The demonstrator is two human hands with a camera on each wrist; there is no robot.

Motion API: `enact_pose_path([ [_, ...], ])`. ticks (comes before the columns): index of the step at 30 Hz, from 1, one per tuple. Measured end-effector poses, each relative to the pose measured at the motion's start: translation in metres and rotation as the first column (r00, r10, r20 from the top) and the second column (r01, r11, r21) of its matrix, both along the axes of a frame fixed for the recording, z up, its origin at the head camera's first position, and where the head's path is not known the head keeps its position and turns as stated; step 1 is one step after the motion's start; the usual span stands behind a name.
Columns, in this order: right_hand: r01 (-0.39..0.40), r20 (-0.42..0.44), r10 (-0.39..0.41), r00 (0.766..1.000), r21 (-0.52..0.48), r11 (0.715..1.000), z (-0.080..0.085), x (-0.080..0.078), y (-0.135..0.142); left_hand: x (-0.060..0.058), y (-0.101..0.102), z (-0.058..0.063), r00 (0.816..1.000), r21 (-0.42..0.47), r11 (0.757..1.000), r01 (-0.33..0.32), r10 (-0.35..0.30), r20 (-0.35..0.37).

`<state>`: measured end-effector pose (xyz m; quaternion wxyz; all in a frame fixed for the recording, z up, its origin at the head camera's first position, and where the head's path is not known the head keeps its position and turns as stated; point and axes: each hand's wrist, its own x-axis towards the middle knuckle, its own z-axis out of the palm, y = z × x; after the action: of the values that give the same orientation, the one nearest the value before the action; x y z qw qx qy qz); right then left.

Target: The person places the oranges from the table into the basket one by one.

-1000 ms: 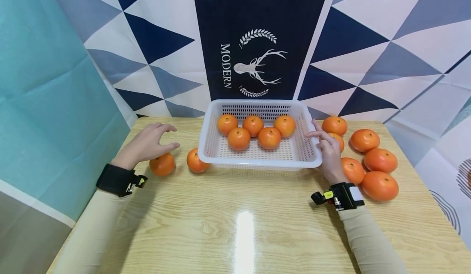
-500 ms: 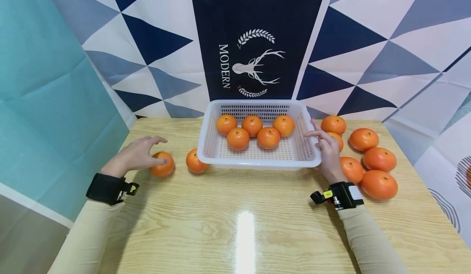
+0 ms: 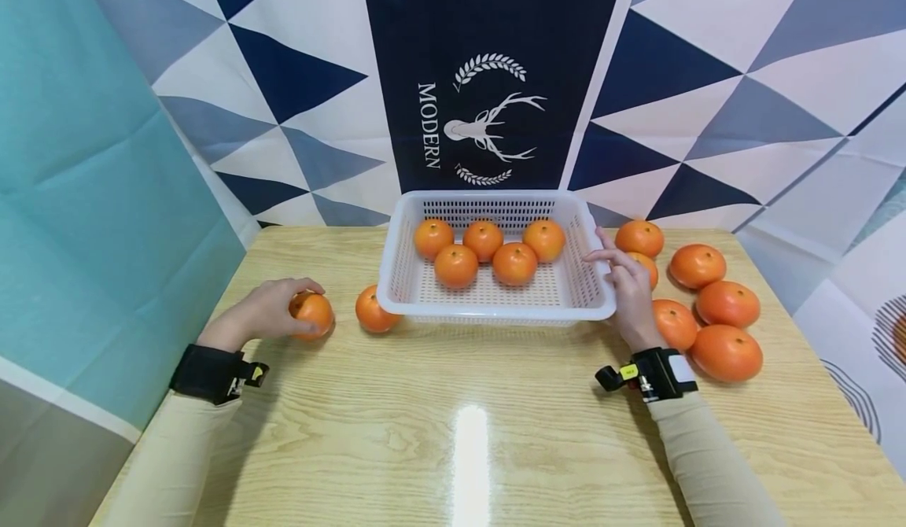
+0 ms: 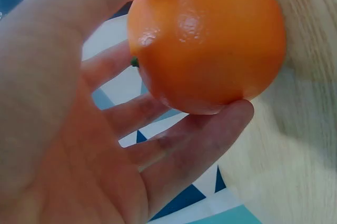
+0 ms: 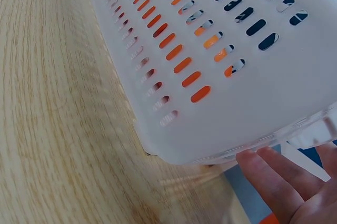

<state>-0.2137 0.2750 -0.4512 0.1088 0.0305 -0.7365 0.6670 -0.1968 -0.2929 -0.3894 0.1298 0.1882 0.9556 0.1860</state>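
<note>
My left hand (image 3: 272, 311) holds an orange (image 3: 316, 315) on the table's left side. In the left wrist view, thumb and fingers curve round this orange (image 4: 210, 40), a small green stem showing near the fingers. Another orange (image 3: 375, 311) lies to its right, against the basket's left front corner. The white plastic basket (image 3: 495, 312) has several oranges inside, clustered toward its back. At its right end, my right hand (image 3: 632, 299) grips the rim, with a finger over the edge; the right wrist view shows fingertips (image 5: 250, 161) touching under the rim from outside.
Several oranges (image 3: 727, 304) lie on the wooden table (image 3: 382, 425) right of the basket, close beside my right hand and wrist. A patterned cloth (image 3: 304, 79) hangs right behind the basket, and a teal cloth (image 3: 106, 157) borders the table's left side.
My left hand first drew back and down from above the left orange, then closed its fingers round it. The right hand and basket have stayed in place; the view shifted slightly.
</note>
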Motion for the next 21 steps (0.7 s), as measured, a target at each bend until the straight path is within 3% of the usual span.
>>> enact_pose_path([
  [21,0.002,-0.011,-0.002,1.000,0.017,1.000,0.0002,-0.0006,0.0006,-0.0016,-0.0004,-0.0009,1.000,-0.014,1.000,0.002,-0.003,-0.029],
])
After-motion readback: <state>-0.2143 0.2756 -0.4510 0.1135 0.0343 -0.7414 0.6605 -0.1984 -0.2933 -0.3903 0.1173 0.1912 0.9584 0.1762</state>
